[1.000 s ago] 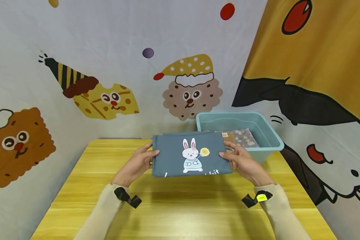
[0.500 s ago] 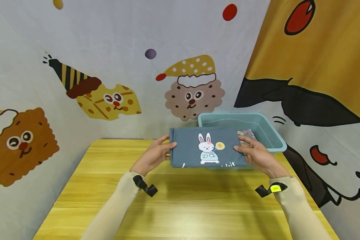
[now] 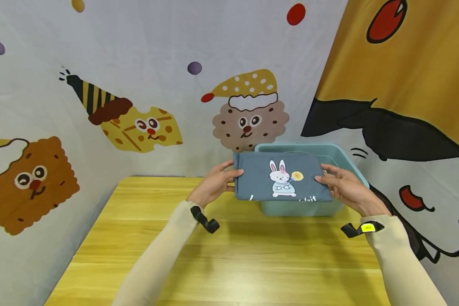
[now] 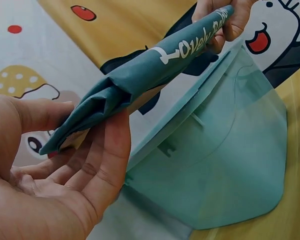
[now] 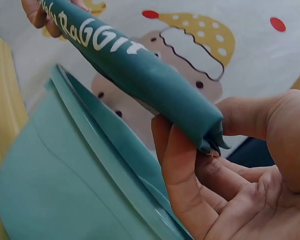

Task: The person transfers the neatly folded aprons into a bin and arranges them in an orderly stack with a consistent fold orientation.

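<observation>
A folded blue-grey cloth (image 3: 283,176) with a white rabbit print is held up in front of and over the near side of a light teal plastic basin (image 3: 302,208). My left hand (image 3: 215,182) pinches its left edge, thumb on top and fingers beneath. At the right edge, my right hand (image 3: 351,187) grips it the same way. Both wrist views show layered folds at the cloth's ends and white lettering along the near edge of the cloth (image 4: 155,75). From the head, the cloth hides most of the basin's inside.
The basin stands at the back right of a yellow wood-grain table (image 3: 229,263). Behind it hangs a white and mustard backdrop (image 3: 156,51) printed with cartoon figures. Black straps (image 3: 204,219) circle both wrists over cream sleeves.
Both hands have carried the folded cloth right and away from me, up to the basin. The patterned fabric seen inside the basin earlier is now hidden behind the cloth.
</observation>
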A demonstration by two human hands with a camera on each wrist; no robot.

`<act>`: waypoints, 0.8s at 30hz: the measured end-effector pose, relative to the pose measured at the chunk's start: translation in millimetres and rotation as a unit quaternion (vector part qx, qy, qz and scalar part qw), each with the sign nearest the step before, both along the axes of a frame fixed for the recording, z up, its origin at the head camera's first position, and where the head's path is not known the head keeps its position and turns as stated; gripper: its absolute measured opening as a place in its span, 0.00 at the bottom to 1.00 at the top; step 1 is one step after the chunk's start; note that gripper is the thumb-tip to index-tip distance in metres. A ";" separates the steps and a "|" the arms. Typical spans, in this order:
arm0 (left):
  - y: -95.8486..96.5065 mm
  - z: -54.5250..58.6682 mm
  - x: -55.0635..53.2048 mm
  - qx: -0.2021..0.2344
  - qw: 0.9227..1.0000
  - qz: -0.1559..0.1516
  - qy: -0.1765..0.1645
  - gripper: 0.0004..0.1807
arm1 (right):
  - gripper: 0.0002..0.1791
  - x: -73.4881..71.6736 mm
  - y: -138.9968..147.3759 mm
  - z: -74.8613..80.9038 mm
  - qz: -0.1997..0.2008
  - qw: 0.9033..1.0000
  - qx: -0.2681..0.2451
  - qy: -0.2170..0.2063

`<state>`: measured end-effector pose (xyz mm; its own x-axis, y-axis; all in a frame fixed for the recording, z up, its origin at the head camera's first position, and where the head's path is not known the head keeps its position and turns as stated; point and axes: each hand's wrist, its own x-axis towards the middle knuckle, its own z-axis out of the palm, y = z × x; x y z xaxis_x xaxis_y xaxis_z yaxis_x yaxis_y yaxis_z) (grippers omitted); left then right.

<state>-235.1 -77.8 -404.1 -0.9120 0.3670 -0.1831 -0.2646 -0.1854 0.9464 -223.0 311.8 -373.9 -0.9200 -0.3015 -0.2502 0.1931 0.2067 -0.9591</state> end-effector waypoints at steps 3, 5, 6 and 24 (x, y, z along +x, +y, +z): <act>9.8 2.9 -7.4 -0.012 1.000 0.000 0.006 0.37 | 0.55 -7.3 8.9 2.1 0.001 1.000 -0.005 -0.004; 15.9 4.5 -12.3 -0.021 1.000 0.002 0.010 0.34 | 0.55 -11.5 13.6 3.4 -0.001 1.000 0.010 -0.001; 18.7 5.2 -14.7 -0.027 1.000 0.004 0.013 0.34 | 0.55 -13.6 15.7 4.0 -0.004 1.000 0.018 -0.001; 64.7 19.3 -49.5 -0.119 0.993 0.011 0.025 0.44 | 0.54 -53.3 56.4 12.9 -0.030 0.991 0.126 0.024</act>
<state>-284.7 -13.1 -384.8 -0.9292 0.2991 -0.2172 -0.2152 0.0401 0.9757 -276.2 368.2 -361.0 -0.9470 -0.1793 -0.2664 0.1679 0.4307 -0.8867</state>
